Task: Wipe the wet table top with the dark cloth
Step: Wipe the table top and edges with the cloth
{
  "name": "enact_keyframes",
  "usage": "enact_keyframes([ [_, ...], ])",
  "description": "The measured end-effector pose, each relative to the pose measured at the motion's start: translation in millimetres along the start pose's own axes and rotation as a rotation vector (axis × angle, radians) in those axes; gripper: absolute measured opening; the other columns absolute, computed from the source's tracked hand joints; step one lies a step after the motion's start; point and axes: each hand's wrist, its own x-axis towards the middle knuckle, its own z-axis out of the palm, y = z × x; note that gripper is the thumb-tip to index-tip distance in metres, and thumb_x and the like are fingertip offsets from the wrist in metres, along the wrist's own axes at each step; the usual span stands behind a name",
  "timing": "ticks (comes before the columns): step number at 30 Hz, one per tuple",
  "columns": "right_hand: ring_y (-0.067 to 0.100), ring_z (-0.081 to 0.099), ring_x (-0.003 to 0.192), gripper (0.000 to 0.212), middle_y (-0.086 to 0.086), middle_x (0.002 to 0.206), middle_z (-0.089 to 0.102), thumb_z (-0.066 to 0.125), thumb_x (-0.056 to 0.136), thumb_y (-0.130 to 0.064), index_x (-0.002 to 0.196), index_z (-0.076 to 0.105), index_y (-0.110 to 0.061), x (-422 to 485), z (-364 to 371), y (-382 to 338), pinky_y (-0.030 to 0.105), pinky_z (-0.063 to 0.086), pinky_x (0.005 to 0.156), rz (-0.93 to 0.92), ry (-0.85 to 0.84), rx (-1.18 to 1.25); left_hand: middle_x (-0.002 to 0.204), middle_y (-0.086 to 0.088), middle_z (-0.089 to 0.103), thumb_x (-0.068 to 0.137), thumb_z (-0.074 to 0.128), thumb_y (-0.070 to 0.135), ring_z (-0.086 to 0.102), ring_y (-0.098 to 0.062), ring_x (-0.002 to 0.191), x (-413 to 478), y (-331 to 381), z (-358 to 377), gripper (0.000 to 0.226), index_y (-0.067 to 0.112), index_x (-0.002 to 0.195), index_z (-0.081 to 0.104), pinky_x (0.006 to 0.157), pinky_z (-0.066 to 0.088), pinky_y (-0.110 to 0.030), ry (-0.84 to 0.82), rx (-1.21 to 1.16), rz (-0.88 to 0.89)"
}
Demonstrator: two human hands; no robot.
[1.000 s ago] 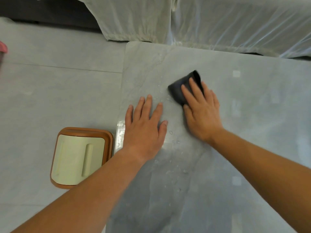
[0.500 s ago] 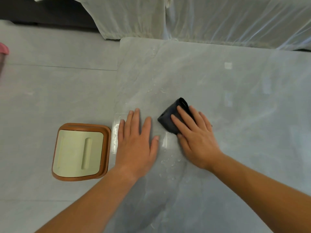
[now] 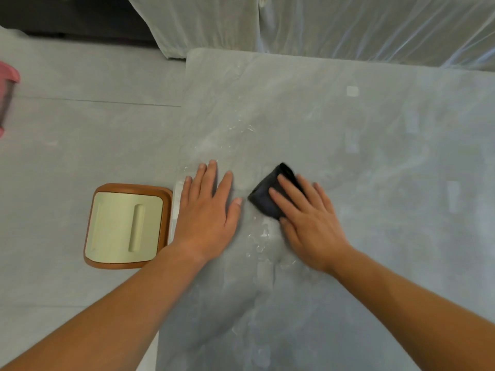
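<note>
Hands: two, left hand [image 3: 206, 214] and right hand [image 3: 312, 226]. Cloth [image 3: 267, 195]: one, dark. Counter [image 3: 375, 156]: one. Box [image 3: 126, 226]: one, brown rim, cream top. Pink object [image 3: 6, 84]: one, cut by frame edge. Plastic sheet [image 3: 361, 28]: one. Droplets [image 3: 257, 238]: many, too small to count.

light: soft, even, bright enough for me | shadow: faint patch on near table top [image 3: 214, 311] | glare: pale square reflections far right | blur: pink object [image 3: 6, 95] at left edge | edges bowed
</note>
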Motion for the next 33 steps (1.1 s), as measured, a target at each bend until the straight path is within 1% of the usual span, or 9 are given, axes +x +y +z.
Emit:
enact_keyframes([
  [5,0.029,0.010,0.154,0.056,-0.003,0.167,0.019,0.043,0.099,-0.029,0.155,0.034,-0.027,-0.8,6.7,-25.0,0.047,0.005,0.124,0.311,0.108,0.112,0.169,-0.006,-0.011,0.098,0.011,0.057,-0.017,-0.019,0.153,-17.8,-2.6,6.0,0.072,0.021,0.159,0.019,0.124,-0.007,-0.041,0.039,-0.019,-0.030],
  [9,0.030,0.007,0.155,0.058,-0.003,0.168,0.014,0.042,0.099,-0.031,0.156,0.030,-0.026,-51.1,27.1,-55.5,0.054,0.012,0.123,0.094,0.059,0.072,0.169,-0.009,-0.007,0.102,0.022,0.053,-0.016,-0.020,0.154,-64.2,-2.8,19.1,0.066,0.019,0.158,0.022,0.124,-0.006,-0.043,0.045,0.000,-0.038],
  [12,0.029,0.015,0.154,0.055,-0.005,0.166,0.020,0.041,0.098,-0.031,0.153,0.038,-0.027,-57.7,24.8,-37.5,0.054,0.017,0.121,-0.030,0.040,0.056,0.169,-0.009,-0.002,0.103,0.025,0.052,-0.013,-0.019,0.154,-97.7,-5.5,31.4,0.064,0.017,0.158,0.023,0.125,0.000,-0.046,0.036,0.016,-0.044],
  [16,0.029,0.019,0.152,0.055,-0.004,0.165,0.024,0.044,0.097,-0.029,0.152,0.039,-0.026,-35.3,16.3,-22.6,0.049,0.011,0.124,0.179,0.107,0.090,0.169,-0.007,-0.006,0.104,0.020,0.054,-0.016,-0.018,0.154,-122.3,-3.8,44.8,0.065,0.021,0.159,0.013,0.125,0.001,-0.046,0.027,0.053,-0.062],
  [19,0.031,0.013,0.153,0.057,-0.001,0.166,0.021,0.042,0.098,-0.028,0.155,0.032,-0.025,-50.3,26.5,-47.5,0.050,0.010,0.123,0.291,0.146,0.096,0.169,-0.005,-0.011,0.104,0.019,0.056,-0.020,-0.017,0.152,-127.3,-1.9,47.6,0.067,0.023,0.160,0.007,0.124,-0.002,-0.043,0.013,0.057,-0.074],
  [24,0.029,0.008,0.155,0.058,-0.003,0.167,0.016,0.042,0.098,-0.030,0.154,0.034,-0.025,-118.3,43.0,-71.9,0.056,0.018,0.121,-0.035,0.023,0.050,0.168,-0.006,-0.015,0.103,0.018,0.055,-0.023,-0.017,0.152,-134.6,-2.0,43.7,0.068,0.021,0.160,0.005,0.124,-0.005,-0.041,0.003,0.074,-0.040],
  [26,0.028,0.012,0.154,0.055,-0.003,0.166,0.021,0.042,0.097,-0.030,0.152,0.039,-0.026,-115.7,38.0,-57.7,0.054,0.018,0.121,-0.081,0.010,0.040,0.168,-0.006,-0.012,0.103,0.018,0.055,-0.021,-0.017,0.152,-140.7,-2.2,43.9,0.067,0.021,0.160,0.008,0.124,-0.005,-0.041,0.003,0.073,-0.028],
  [29,0.030,0.018,0.153,0.056,-0.002,0.165,0.025,0.043,0.096,-0.029,0.151,0.041,-0.025,-95.6,28.3,-45.2,0.053,0.017,0.122,0.095,0.057,0.059,0.168,-0.005,-0.012,0.103,0.019,0.055,-0.021,-0.018,0.152,-151.0,-6.9,47.2,0.066,0.021,0.159,0.009,0.124,-0.007,-0.041,-0.010,0.080,-0.012],
  [33,0.029,0.006,0.154,0.055,-0.002,0.167,0.016,0.039,0.102,-0.028,0.156,0.029,-0.026,-96.6,36.9,-68.2,0.047,0.004,0.125,0.373,0.121,0.128,0.168,-0.008,-0.006,0.103,0.025,0.053,-0.014,-0.022,0.154,-166.2,-14.7,55.2,0.065,0.020,0.158,0.013,0.124,-0.005,-0.042,0.017,0.065,0.013],
])
